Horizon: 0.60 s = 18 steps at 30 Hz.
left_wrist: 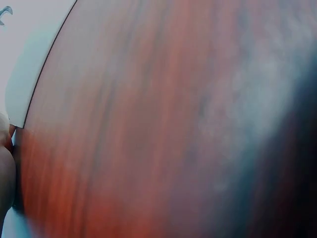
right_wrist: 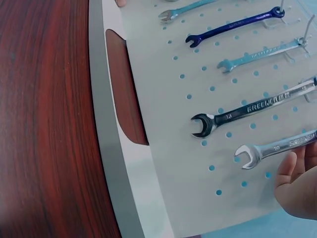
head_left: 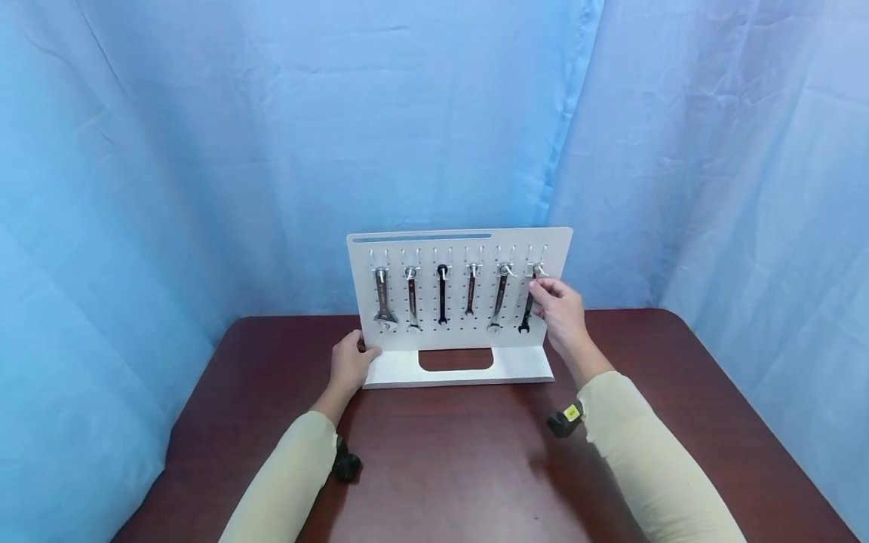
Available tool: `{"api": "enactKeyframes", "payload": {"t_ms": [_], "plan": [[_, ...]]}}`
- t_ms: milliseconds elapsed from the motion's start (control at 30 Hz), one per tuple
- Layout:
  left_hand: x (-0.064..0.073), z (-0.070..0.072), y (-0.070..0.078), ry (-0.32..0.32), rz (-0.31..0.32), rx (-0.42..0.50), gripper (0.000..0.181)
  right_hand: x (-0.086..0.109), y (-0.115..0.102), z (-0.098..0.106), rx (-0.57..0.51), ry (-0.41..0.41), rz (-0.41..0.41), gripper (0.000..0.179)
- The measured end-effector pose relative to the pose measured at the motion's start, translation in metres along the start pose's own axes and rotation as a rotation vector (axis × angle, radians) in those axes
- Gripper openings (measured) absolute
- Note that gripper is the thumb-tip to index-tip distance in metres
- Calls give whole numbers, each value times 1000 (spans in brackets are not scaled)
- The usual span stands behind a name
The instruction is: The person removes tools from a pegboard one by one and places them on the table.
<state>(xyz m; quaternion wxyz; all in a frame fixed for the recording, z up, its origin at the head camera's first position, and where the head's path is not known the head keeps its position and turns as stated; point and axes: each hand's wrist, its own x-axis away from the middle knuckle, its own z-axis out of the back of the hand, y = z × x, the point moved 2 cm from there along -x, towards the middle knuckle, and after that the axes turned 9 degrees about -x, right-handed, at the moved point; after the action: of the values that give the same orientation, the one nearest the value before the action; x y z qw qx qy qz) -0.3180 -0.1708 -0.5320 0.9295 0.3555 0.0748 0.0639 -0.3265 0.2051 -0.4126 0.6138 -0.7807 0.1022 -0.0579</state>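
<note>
A white pegboard stand (head_left: pixel 462 369) is upright on the table with a row of wrenches hung on its hooks. My right hand (head_left: pixel 562 308) pinches the rightmost combination wrench (right_wrist: pixel 277 147) by its shank, below its hook, its open end hanging down. Beside it hangs another combination wrench (right_wrist: pixel 242 109), marked 13. At the stand's lower left corner, my left hand (head_left: pixel 349 366) grips the edge, thumb over the front and fingers partly hidden behind. An adjustable wrench (head_left: pixel 383 298) hangs nearest that hand. Only a sliver of the left hand (left_wrist: pixel 6 173) shows in the left wrist view.
The dark reddish table (head_left: pixel 448 460) extends in front of the stand. Between them, a black wrench (head_left: pixel 443 296) and two other wrenches hang on the board. Blue curtains (head_left: pixel 421 113) enclose the back and sides. Each forearm carries a small black camera (head_left: pixel 346 461).
</note>
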Motion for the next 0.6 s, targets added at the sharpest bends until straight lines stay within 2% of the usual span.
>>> {"api": "enactKeyframes", "payload": {"t_ms": [100,367,600], "plan": [[0,-1,1,5,4,-5,18,1,-2,3,-39,-30,12,8],[2,1,6,6,-5,-17,15,7,-8,10,-52,-74,54,15],[5,2,5,13,8,-22,15,15,-10,14,-75,-82,56,6]]}}
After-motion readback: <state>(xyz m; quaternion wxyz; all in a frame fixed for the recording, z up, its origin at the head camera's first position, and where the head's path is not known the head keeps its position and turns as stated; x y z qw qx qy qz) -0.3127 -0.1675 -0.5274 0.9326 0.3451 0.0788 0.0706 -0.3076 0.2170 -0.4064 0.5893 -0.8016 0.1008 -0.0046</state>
